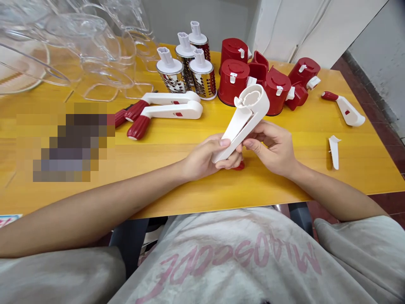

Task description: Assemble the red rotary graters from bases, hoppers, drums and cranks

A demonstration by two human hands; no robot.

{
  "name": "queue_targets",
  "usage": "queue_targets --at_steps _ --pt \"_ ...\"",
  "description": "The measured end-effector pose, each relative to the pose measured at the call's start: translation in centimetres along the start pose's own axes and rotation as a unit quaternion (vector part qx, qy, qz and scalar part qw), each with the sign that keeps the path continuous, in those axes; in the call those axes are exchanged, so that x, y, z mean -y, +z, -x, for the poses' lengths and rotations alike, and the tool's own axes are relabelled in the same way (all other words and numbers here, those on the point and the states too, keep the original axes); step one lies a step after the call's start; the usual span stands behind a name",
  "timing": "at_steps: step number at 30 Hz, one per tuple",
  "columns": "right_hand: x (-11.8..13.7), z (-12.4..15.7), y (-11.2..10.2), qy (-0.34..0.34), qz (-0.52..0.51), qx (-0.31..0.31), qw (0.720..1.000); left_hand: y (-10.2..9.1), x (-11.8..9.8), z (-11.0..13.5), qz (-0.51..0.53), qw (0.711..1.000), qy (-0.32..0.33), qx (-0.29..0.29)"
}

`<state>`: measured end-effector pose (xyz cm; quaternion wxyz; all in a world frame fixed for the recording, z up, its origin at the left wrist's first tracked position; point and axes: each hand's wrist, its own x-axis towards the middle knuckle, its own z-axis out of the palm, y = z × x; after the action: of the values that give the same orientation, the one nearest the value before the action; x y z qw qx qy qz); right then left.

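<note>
Both hands hold one white crank handle (245,118) tilted up over the yellow table (177,185), its round hub end pointing away from me. My left hand (205,158) is wrapped round the lower end, where a bit of the red grip (239,166) shows under the fingers. My right hand (274,145) pinches the handle's middle from the right side, fingers curled against it.
Two more white crank handles with red grips (164,110) lie to the left. Several steel grater drums (186,69) and red housings (265,80) stand at the back, clear plastic parts (95,50) at the far left. Another handle (346,109) and a small white piece (334,151) lie at the right.
</note>
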<state>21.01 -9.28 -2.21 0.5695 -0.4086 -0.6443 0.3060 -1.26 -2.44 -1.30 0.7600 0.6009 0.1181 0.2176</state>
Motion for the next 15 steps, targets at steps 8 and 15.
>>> queue_targets --at_steps 8,15 --pt "-0.7 -0.4 0.0 0.126 -0.14 0.009 0.982 -1.5 -1.1 0.1 0.037 0.995 -0.086 0.041" --pt "-0.7 -0.2 -0.2 0.163 -0.117 0.005 0.98 -3.1 -1.4 0.4 0.051 0.978 -0.178 0.098"
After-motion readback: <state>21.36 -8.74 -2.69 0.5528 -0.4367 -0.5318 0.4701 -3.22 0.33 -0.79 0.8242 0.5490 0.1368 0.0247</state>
